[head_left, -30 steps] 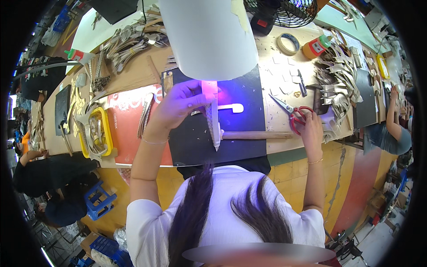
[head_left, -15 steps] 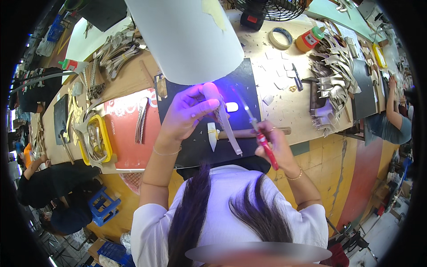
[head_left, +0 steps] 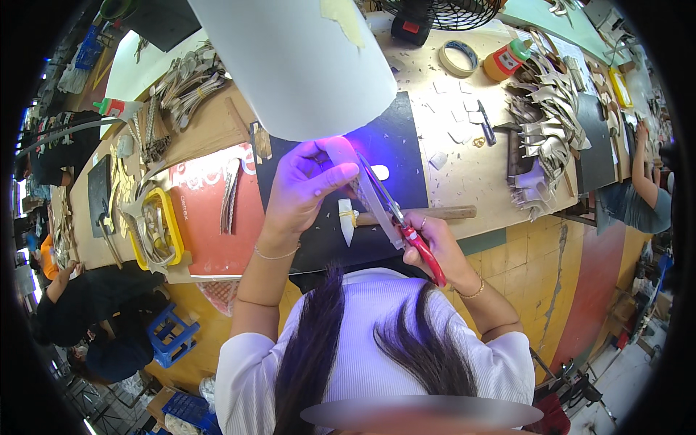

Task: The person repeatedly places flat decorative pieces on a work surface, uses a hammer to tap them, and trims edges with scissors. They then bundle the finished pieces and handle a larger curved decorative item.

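My left hand (head_left: 304, 185) pinches the upper end of a pale narrow strap (head_left: 375, 210), which hangs slanting toward my right hand. My right hand (head_left: 444, 245) is closed round red-handled scissors (head_left: 428, 259). Their metal blades lie along the strap's right edge, their tips close to my left fingers; whether they touch the strap I cannot tell. Beneath is a black mat (head_left: 403, 127), lit blue-violet near my left fingertips. A hammer with a pale head (head_left: 347, 217) and wooden handle (head_left: 453, 212) rests on it, partly behind the strap. Beyond the strap lies a small white oval piece (head_left: 380, 172).
A large white cylinder (head_left: 304, 69) hangs just beyond my left hand. Right lie a tape roll (head_left: 471, 67), an orange glue bottle (head_left: 502, 64), a black-handled tool (head_left: 486, 127) and stacked straps (head_left: 547, 130). Left are a red sheet (head_left: 210, 210) and a yellow basket (head_left: 177, 225).
My right hand has brought the scissors leftward against or beside the strap; before, they were apart from it, to the right. My left hand has barely moved.
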Action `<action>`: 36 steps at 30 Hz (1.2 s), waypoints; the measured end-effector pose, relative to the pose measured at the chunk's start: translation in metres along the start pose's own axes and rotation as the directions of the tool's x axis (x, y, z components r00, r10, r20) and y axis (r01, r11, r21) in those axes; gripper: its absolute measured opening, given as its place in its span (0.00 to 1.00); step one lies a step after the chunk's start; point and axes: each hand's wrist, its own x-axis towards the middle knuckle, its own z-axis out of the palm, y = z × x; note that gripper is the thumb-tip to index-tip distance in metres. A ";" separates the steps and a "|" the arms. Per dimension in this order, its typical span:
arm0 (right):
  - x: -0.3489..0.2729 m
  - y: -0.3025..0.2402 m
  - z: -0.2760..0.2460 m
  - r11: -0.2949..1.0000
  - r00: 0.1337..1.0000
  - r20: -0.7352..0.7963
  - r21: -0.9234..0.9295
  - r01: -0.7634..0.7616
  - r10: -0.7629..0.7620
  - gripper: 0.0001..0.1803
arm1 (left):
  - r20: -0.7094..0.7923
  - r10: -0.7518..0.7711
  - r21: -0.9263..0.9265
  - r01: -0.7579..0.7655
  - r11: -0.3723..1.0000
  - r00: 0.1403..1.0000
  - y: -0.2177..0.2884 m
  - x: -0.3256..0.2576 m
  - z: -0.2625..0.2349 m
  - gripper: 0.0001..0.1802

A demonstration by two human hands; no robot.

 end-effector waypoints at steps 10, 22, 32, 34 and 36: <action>0.002 -0.012 0.000 0.998 1.000 -0.005 -0.063 -0.022 0.021 0.35 | -0.049 0.036 0.068 -0.032 0.997 0.998 -0.005 -0.002 0.002 0.10; 0.008 -0.018 0.004 0.981 0.999 -0.030 -0.193 -0.017 0.011 0.37 | -0.010 0.065 0.043 -0.064 0.997 0.998 -0.009 -0.001 -0.006 0.10; 0.007 -0.006 0.008 0.966 0.992 -0.112 -0.259 0.025 -0.055 0.34 | 0.012 0.034 0.066 -0.035 0.997 0.999 -0.009 0.000 -0.006 0.09; 0.006 0.000 0.001 0.969 0.990 -0.134 -0.249 0.015 -0.050 0.35 | 0.034 0.009 0.038 -0.010 0.999 0.999 -0.008 0.000 -0.009 0.09; 0.005 0.004 -0.013 0.993 0.986 -0.157 -0.094 -0.068 0.053 0.38 | 0.074 -0.010 -0.039 0.012 0.999 0.997 -0.007 0.001 -0.013 0.09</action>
